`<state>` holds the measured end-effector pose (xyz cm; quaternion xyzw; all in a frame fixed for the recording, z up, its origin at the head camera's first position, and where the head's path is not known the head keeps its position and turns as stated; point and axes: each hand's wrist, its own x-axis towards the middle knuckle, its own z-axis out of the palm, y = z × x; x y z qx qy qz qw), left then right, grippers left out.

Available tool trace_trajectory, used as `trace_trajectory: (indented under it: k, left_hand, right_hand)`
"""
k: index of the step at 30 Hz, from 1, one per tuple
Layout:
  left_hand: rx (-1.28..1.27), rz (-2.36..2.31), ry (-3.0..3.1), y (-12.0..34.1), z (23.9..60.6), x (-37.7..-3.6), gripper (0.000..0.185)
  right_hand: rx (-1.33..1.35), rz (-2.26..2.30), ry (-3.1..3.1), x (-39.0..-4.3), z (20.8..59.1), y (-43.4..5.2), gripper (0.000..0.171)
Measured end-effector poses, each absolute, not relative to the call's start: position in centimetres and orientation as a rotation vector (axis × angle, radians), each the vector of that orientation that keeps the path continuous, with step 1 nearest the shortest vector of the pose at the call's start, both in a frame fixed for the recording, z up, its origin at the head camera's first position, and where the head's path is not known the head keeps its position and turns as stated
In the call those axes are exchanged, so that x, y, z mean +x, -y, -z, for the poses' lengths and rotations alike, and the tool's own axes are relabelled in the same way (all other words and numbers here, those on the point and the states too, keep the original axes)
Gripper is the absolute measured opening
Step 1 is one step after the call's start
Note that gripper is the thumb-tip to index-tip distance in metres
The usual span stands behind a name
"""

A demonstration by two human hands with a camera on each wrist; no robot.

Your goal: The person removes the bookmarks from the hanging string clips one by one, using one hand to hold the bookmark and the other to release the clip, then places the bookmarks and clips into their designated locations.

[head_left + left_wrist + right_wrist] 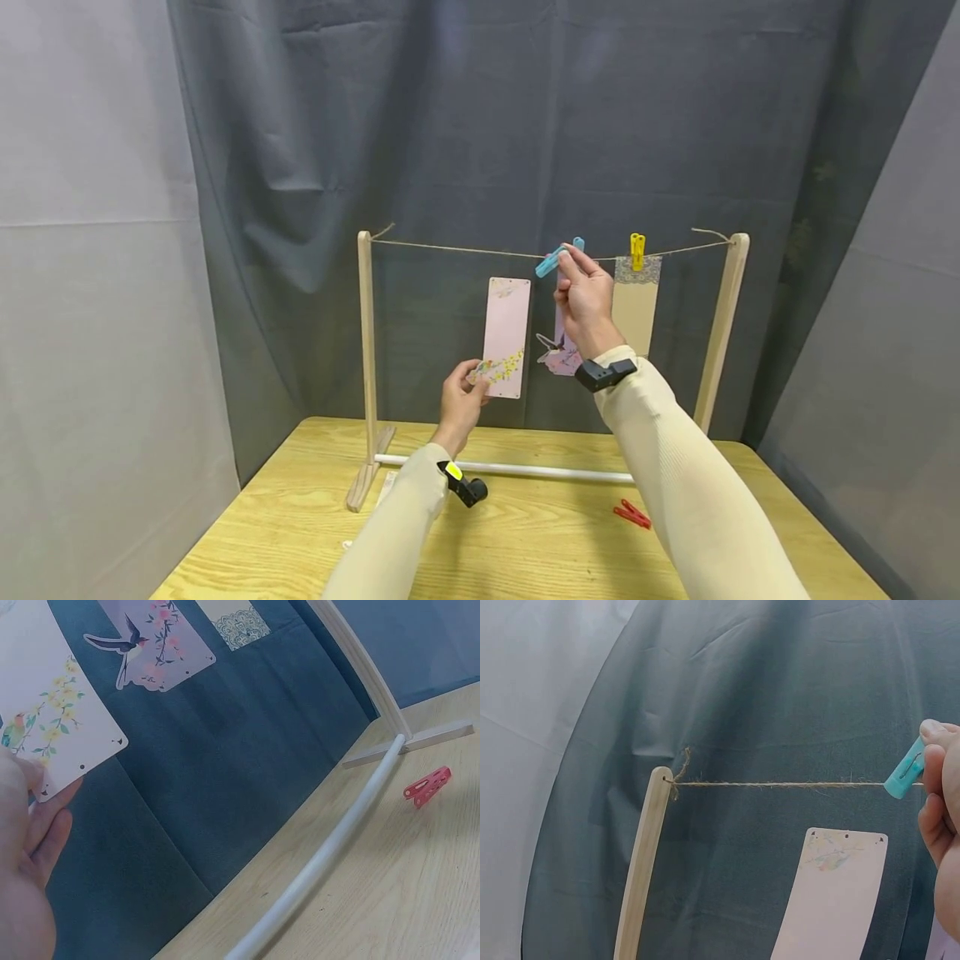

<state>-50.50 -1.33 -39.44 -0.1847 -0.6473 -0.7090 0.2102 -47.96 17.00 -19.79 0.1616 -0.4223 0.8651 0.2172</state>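
The right hand (583, 293) pinches the blue clothespin (555, 259) at the twine (457, 248); the pink card (506, 337), upright, hangs lower-left of that grip, its bottom corner pinched by the left hand (461, 398).

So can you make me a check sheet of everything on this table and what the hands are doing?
Surface: wooden table, pale grain.
Job's things: pink card; blue peg at the string; bird card hanging behind the right hand.
Clutter: red peg lying on the table.
Hands: left hand pinches the pink card's lower corner; right hand pinches the blue peg.
Cables: nothing seen.
Surroundings: wooden frame, white rod, beige card under a yellow peg, grey curtain.
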Motion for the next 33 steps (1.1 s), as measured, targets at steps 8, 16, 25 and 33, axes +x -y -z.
trace_trajectory:
  k: [8,16,25,33]
  left_hand:
    - [-0.519,1.989,1.775,1.5,39.5,-50.5,0.033]
    - [-0.524,1.981,1.795,2.0,39.9,-50.3,0.03]
    - [-0.549,1.983,1.812,2.6,40.7,-49.9,0.03]
    - [-0.557,1.994,1.804,2.7,41.0,-49.5,0.03]
  right_hand:
    - [0.468,-2.42,1.14,-47.9,20.1,-17.5,0.023]
    - [0.531,-2.472,1.195,-48.1,20.6,-18.1,0.022]
    - [0.565,-2.468,1.284,-48.1,21.6,-18.3,0.024]
    - [0.561,-2.453,1.304,-47.8,22.1,-19.1,0.04]
